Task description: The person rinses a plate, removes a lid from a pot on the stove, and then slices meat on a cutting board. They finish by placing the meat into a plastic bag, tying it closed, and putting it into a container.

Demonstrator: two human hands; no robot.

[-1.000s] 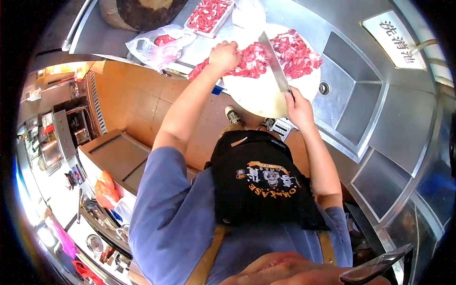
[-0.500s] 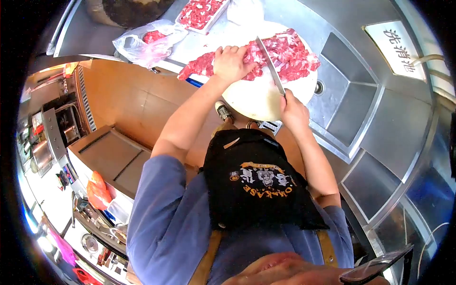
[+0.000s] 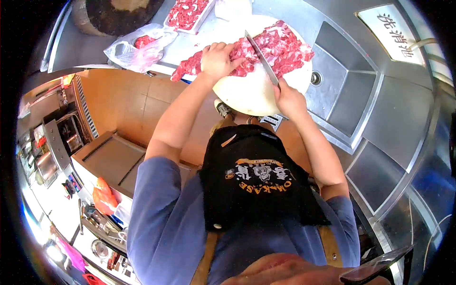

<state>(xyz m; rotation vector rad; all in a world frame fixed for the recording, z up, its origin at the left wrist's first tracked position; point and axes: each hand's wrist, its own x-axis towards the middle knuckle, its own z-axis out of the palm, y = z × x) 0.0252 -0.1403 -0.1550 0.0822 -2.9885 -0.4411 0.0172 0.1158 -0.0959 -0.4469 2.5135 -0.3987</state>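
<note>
A long slab of raw red meat (image 3: 292, 51) with pale fat lies across a round white cutting board (image 3: 247, 97), its left end reaching past the board's edge. My left hand (image 3: 218, 60) presses down on the left part of the meat, fingers bent over it and thumb out toward the blade. My right hand (image 3: 290, 100) is closed around the handle of a long knife (image 3: 261, 58). The blade slants across the meat, its tip toward the far side, just right of my left hand. How deep the edge sits cannot be seen.
Beyond the board stand a white tray of sliced meat (image 3: 186, 14) and a clear plastic bag (image 3: 137, 45) with meat inside. A thick round chopping block (image 3: 118, 14) is at far left. To the right is a metal sink (image 3: 349, 107) under a white sign (image 3: 392, 34).
The whole view has shifted a little, so board, meat and hands appear slightly further left and up. My left hand and the knife keep nearly the same places on the meat.
</note>
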